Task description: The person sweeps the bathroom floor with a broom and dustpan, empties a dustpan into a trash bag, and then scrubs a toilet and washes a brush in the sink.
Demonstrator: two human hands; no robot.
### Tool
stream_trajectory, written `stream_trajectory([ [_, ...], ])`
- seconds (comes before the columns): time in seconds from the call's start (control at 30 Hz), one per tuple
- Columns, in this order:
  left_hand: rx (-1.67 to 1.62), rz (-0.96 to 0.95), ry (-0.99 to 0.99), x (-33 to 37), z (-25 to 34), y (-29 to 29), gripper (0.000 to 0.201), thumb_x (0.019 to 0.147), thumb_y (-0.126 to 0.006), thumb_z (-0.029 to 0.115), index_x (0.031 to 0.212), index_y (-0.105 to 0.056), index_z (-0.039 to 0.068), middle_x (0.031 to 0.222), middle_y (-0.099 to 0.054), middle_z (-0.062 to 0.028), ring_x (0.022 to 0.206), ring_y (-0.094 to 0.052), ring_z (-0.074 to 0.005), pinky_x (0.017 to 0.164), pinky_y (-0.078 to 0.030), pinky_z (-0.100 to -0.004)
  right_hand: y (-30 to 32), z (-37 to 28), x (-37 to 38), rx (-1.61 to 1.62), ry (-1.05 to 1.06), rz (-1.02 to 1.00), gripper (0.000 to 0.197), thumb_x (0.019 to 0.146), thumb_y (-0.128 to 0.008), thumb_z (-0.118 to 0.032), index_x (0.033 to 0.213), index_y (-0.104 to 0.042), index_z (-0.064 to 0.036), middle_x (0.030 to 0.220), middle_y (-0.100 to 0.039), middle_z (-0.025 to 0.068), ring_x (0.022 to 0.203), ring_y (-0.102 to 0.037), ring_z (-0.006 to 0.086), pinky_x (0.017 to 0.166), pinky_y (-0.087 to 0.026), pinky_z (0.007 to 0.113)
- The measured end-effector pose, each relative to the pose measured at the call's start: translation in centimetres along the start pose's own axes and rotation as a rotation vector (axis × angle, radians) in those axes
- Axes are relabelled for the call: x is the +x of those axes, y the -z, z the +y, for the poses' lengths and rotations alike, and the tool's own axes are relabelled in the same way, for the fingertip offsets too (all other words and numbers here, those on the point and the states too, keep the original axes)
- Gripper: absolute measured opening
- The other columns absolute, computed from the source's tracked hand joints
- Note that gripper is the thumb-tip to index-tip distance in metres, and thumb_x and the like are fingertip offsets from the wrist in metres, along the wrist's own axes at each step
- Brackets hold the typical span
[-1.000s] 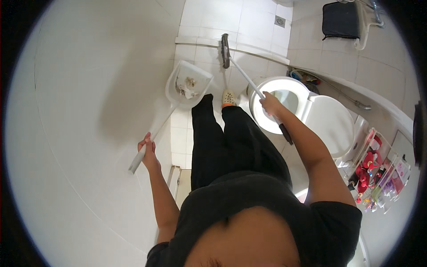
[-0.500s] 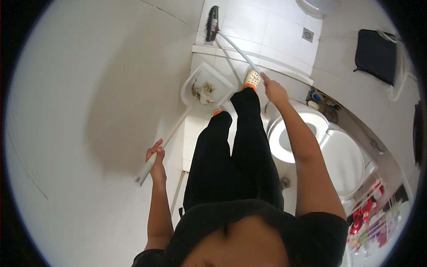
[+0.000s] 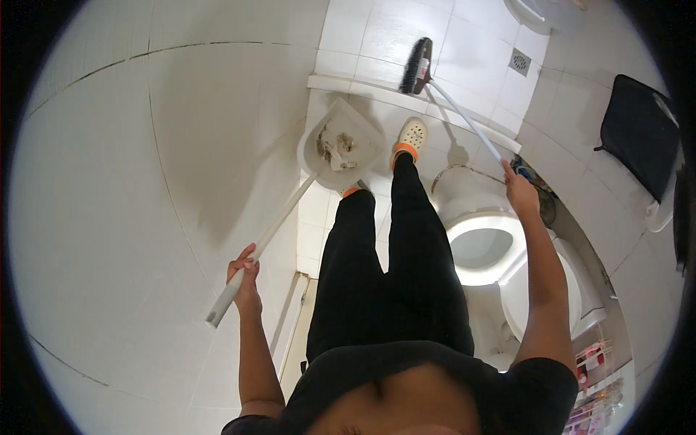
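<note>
Tiled floor [image 3: 395, 29], broom [image 3: 467, 120] handle inside right fingers [image 3: 508, 170]

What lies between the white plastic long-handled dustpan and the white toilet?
The head view shows one cream, perforated, orange-strapped clog and the black-trousered right leg between the dustpan and the toilet.

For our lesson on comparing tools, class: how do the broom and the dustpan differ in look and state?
The broom ends in a narrow head with dark bristles, while the dustpan is broad, white and hollow at its far end. The dustpan carries debris, while the broom carries none that shows. The broom is in the right hand, whereas the dustpan is in the left hand. Both have long, pale handles.
</note>
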State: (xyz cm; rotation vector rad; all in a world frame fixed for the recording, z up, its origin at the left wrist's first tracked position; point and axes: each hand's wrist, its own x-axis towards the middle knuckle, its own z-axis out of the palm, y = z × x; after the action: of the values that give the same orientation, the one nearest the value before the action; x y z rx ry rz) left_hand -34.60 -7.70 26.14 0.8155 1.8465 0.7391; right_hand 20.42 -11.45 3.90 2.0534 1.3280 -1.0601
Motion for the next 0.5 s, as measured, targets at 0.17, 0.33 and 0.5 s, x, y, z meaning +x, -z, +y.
stream_trajectory([
  [0.17, -0.009, 0.068, 0.038, -0.8, 1.5, -1.9, 0.007, 0.09, -0.055, 0.012, 0.087, -0.049, 0.009, 0.124, -0.051, -0.019, 0.108, -0.05, -0.0143, 0.09, -0.041, -0.0267, 2.7, -2.1, 0.7, 0.096, 0.171, 0.071, 0.05, 0.092, -0.041, -0.021, 0.139, -0.029, -0.0311, 0.093, -0.062, 0.0168, 0.086, -0.062, 0.0326, 0.074, -0.049, 0.045],
  [0.33, -0.02, 0.059, 0.032, -0.6, 3.0, -5.2, 0.006, 0.09, -0.054, 0.012, 0.088, -0.049, 0.01, 0.124, -0.051, -0.0191, 0.109, -0.05, -0.0153, 0.091, -0.041, -0.0275, 6.0, -15.1, 9.1, 0.137, 0.288, 0.101, 0.051, 0.09, -0.035, -0.015, 0.138, -0.031, -0.0315, 0.1, -0.062, 0.0173, 0.092, -0.062, 0.0324, 0.077, -0.049, 0.044],
  [0.5, 0.019, 0.092, 0.058, -0.7, 4.4, -7.2, 0.007, 0.09, -0.054, 0.013, 0.09, -0.049, 0.01, 0.124, -0.051, -0.0184, 0.11, -0.05, -0.0156, 0.091, -0.041, -0.0272, 2.7, -8.0, 10.6, 0.121, 0.184, 0.027, 0.053, 0.09, -0.039, -0.019, 0.139, -0.025, -0.0357, 0.102, -0.063, 0.0166, 0.092, -0.062, 0.0315, 0.077, -0.048, 0.046],
])
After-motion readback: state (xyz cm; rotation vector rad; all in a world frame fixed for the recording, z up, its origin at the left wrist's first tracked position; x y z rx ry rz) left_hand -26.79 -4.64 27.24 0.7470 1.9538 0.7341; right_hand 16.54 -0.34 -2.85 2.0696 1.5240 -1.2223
